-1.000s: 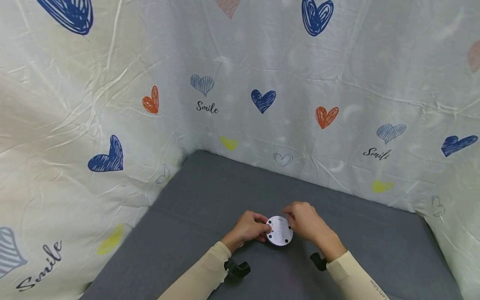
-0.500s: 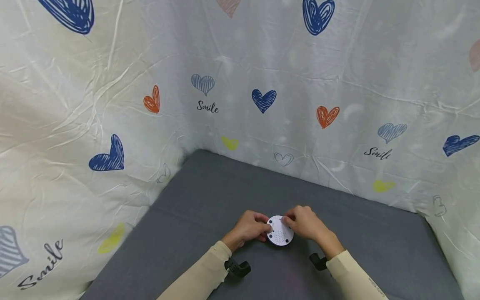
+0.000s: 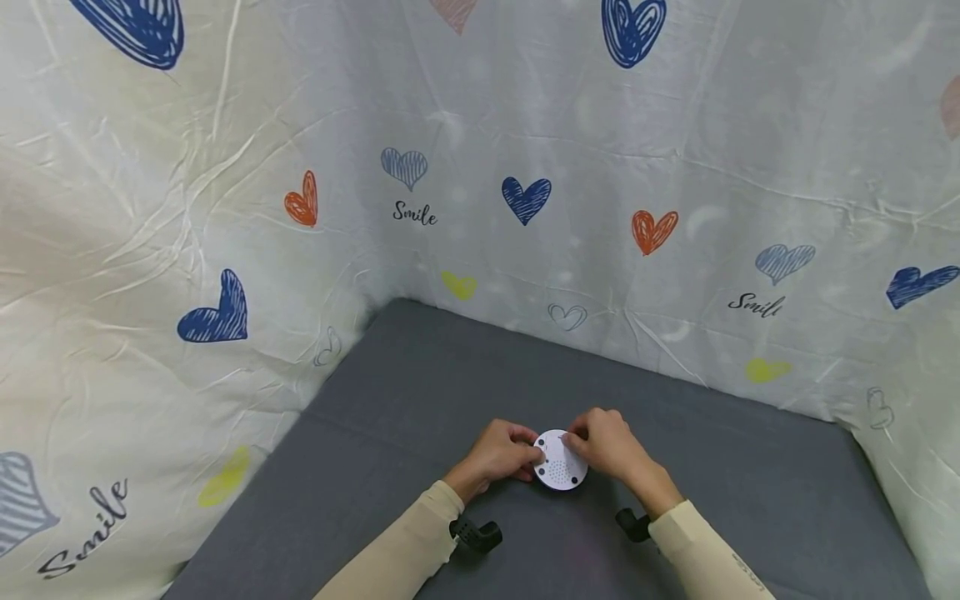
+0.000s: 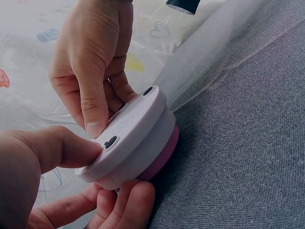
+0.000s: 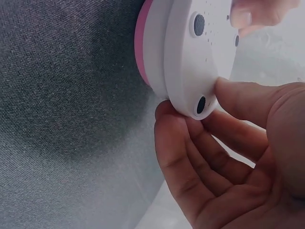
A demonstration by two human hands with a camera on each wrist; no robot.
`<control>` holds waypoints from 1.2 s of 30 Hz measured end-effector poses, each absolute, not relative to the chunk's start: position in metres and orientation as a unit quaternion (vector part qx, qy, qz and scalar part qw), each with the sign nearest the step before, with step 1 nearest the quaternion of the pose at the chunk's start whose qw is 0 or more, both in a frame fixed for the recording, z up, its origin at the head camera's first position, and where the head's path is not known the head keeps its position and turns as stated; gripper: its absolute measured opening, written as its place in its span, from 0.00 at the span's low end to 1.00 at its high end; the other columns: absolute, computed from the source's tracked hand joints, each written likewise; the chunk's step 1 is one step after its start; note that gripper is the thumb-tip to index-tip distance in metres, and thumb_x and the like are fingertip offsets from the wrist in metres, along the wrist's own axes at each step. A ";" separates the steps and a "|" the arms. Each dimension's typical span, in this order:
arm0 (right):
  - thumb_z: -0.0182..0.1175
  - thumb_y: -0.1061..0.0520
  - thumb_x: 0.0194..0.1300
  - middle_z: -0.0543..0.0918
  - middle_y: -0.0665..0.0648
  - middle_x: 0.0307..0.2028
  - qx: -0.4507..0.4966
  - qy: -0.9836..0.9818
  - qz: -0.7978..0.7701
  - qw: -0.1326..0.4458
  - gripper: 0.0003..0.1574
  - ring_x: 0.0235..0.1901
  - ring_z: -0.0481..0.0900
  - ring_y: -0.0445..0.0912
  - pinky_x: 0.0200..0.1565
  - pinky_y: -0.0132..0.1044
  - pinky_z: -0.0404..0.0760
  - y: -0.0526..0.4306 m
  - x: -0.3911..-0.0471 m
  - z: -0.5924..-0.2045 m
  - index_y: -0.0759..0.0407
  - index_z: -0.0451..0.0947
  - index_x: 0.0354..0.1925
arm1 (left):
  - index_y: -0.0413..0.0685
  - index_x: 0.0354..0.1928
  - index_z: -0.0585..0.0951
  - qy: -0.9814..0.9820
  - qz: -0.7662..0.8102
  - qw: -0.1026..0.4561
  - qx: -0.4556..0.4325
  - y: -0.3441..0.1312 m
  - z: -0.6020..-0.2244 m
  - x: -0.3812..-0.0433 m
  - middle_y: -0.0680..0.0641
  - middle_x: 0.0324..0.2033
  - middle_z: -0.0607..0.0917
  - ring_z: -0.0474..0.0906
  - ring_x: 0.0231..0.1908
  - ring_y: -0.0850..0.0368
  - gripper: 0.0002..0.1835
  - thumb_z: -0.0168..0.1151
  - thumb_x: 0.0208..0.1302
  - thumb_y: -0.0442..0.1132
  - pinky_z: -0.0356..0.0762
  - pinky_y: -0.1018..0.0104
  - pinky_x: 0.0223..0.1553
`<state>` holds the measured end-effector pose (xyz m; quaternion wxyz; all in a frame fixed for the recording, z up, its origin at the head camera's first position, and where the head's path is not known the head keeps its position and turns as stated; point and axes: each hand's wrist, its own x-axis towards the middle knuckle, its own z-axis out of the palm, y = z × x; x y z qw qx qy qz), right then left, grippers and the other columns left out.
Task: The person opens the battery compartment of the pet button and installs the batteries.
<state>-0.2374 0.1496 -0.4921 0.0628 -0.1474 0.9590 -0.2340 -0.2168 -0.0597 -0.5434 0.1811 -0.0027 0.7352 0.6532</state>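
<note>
A round white device (image 3: 558,468) with dark rubber feet and a patch of small holes lies face-up between both hands. Its lower edge is pink, as the left wrist view shows on the device (image 4: 143,131). What kind of device it is, I cannot tell. My left hand (image 3: 497,452) pinches the left side, thumb on the white face and fingers at the rim below. On the far right side, my right hand (image 3: 609,443) grips the rim, its thumb pressing the face. In the right wrist view, the right fingers (image 5: 178,152) curl beneath the rim.
A dark grey cloth surface (image 3: 435,375) lies under the hands. White sheets (image 3: 465,125) printed with hearts and "Smile" hang behind and at the left. Black wrist cameras (image 3: 480,537) sit below both wrists.
My right hand has come slightly down and left, its thumb moving from the device's right edge onto the white face. The left hand keeps its pinch, and the device stays almost in place.
</note>
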 end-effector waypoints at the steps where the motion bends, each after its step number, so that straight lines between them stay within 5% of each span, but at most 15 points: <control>1: 0.73 0.57 0.72 0.92 0.52 0.33 -0.147 0.959 -0.234 0.062 0.07 0.31 0.84 0.40 0.31 0.37 0.86 0.149 -0.237 -0.492 0.59 0.94 0.39 | 0.33 0.53 0.88 0.735 0.653 0.181 -0.003 -0.060 -0.543 -0.217 0.43 0.34 0.91 0.87 0.25 0.57 0.17 0.74 0.61 0.30 0.92 0.63 0.31; 24: 0.70 0.56 0.73 0.93 0.52 0.36 -0.137 0.963 -0.226 0.048 0.08 0.34 0.87 0.43 0.38 0.46 0.90 0.178 -0.234 -0.477 0.58 0.94 0.42 | 0.33 0.52 0.88 0.733 0.657 0.175 -0.007 -0.059 -0.541 -0.215 0.43 0.34 0.91 0.87 0.25 0.57 0.17 0.73 0.60 0.29 0.93 0.61 0.31; 36: 0.70 0.55 0.73 0.94 0.54 0.40 -0.176 0.941 -0.269 0.109 0.15 0.38 0.89 0.43 0.40 0.43 0.90 0.192 -0.227 -0.488 0.63 0.92 0.50 | 0.34 0.53 0.88 0.737 0.652 0.177 -0.007 -0.058 -0.542 -0.216 0.44 0.34 0.92 0.87 0.26 0.57 0.18 0.74 0.60 0.30 0.92 0.63 0.31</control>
